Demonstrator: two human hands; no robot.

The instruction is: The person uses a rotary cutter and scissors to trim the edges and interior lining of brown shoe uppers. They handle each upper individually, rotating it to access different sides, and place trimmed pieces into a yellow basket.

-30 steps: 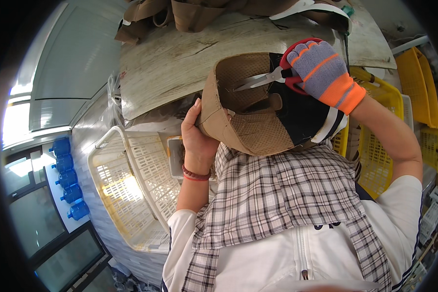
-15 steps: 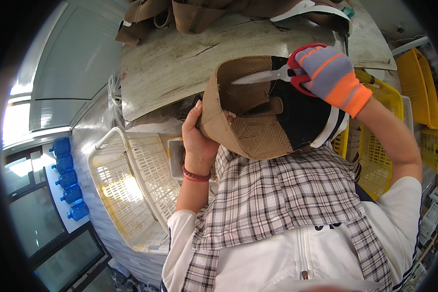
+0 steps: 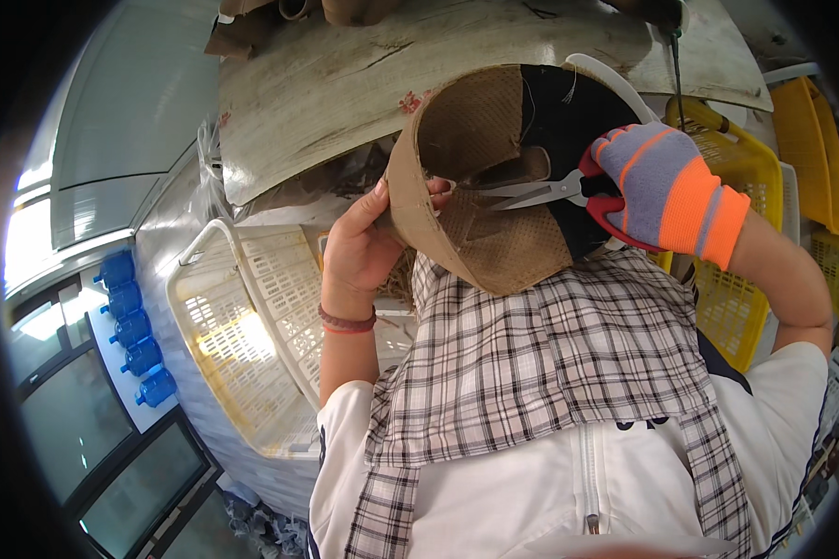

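A round, hollow piece of sewn fabric [image 3: 480, 107], tan mesh on one side and black on the other, is held up in front of my plaid apron. My bare left hand [image 3: 359, 247] grips its left rim, thumb outside and fingertips showing inside. In an orange and grey glove, my right hand [image 3: 667, 191] is closed round red-handled scissors [image 3: 552, 189]. Their blades are slightly parted and reach into the hollow, toward the left fingertips. Behind the black side, a white strip [image 3: 615, 82] curves along the edge. A loose white thread hangs near that strip.
The worn table [image 3: 308, 130] lies just beyond the fabric, with brown fabric pieces [image 3: 359, 9] at its far edge. A white plastic basket [image 3: 228, 326] stands to the left, yellow crates [image 3: 741, 298] to the right. Blue water bottles [image 3: 132, 326] line the far left.
The fabric piece has been turned, bringing the white strip from the lower right to the far side. The scissors have moved down inside it, and their blades now show parted.
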